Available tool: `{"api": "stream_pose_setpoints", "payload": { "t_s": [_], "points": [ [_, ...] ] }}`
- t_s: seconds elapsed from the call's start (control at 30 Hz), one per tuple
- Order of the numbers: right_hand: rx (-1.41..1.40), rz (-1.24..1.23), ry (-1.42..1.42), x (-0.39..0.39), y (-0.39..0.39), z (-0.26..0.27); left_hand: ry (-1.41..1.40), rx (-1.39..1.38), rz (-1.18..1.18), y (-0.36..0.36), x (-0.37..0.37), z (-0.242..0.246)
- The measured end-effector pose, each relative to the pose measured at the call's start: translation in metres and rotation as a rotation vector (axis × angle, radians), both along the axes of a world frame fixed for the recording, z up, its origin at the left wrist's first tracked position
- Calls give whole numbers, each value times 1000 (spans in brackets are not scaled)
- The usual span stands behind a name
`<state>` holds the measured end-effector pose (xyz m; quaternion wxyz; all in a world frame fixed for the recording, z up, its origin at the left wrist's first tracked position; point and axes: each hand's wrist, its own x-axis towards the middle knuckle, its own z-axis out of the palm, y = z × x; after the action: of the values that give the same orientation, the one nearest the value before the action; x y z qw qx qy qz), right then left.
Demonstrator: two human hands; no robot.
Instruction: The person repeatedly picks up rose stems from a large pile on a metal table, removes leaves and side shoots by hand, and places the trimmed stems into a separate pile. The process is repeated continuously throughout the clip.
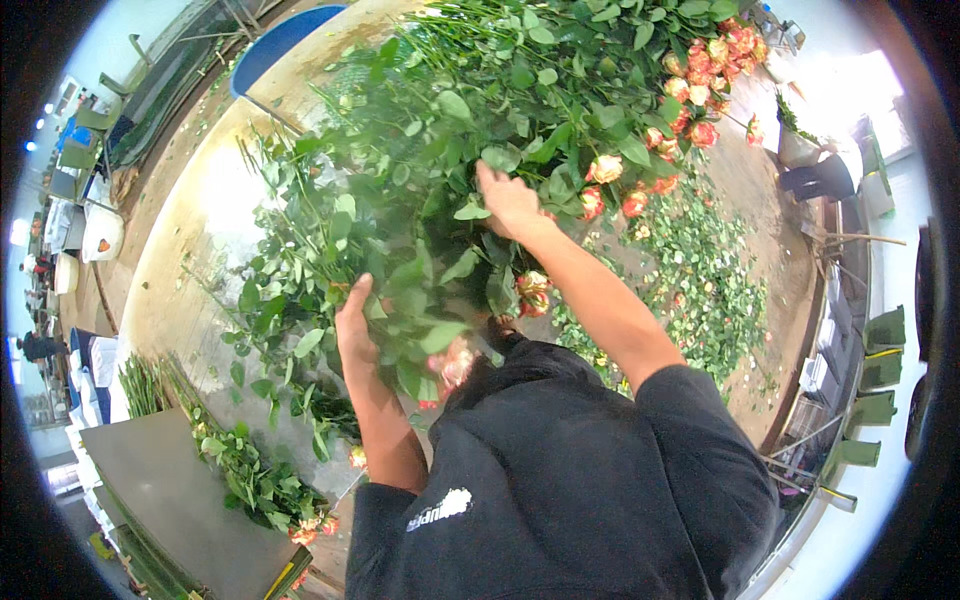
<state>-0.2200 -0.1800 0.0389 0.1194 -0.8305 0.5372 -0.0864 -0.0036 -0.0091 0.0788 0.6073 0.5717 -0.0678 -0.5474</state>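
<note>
At the left, my left hand [355, 330] is wrapped around leafy rose stems [409, 300], thumb up. Motion blurs these stems and the pink blooms [454, 364] at their lower end, close to my shirt. Further up, my right hand [510, 199] reaches into a large pile of cut roses [517, 97], index finger stretched out among the leaves. Whether its other fingers grip a stem is hidden. The pile's orange-and-cream rose heads [705, 67] point to the right, while its bare stem ends lie to the left.
The roses lie on a pale worktable [169, 247]. Fallen leaves and petals [690, 285] cover the floor at the right. A small rose bunch [255, 480] rests by a grey board [172, 495] at the lower left. Beyond the table stands a blue tub [281, 45].
</note>
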Motion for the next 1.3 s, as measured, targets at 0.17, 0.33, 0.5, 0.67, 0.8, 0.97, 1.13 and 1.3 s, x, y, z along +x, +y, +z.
{"api": "stream_pose_setpoints", "payload": {
  "t_s": [0.17,0.33,0.5,0.67,0.8,0.97,1.13,1.3],
  "points": [
    [8,230,-220,58,17,-16,-13,27,178,33,12,-10],
    [-119,168,-505,4,-37,27,45,-25,248,59,26,-20],
    [16,28,-57,-108,-129,75,86,-30,267,53,12,-2],
    [-342,58,-141,-26,-46,83,60,31,243,46,12,-10],
    [46,82,55,40,18,-2,33,51,224,32,11,-6],
    [269,70,-121,26,-3,5,20,16,213,41,13,-7],
    [77,167,-334,-37,-73,39,58,39,177,42,16,-16],
    [151,173,-322,-79,-114,-5,46,-8,98,24,12,-12]
  ]
}}
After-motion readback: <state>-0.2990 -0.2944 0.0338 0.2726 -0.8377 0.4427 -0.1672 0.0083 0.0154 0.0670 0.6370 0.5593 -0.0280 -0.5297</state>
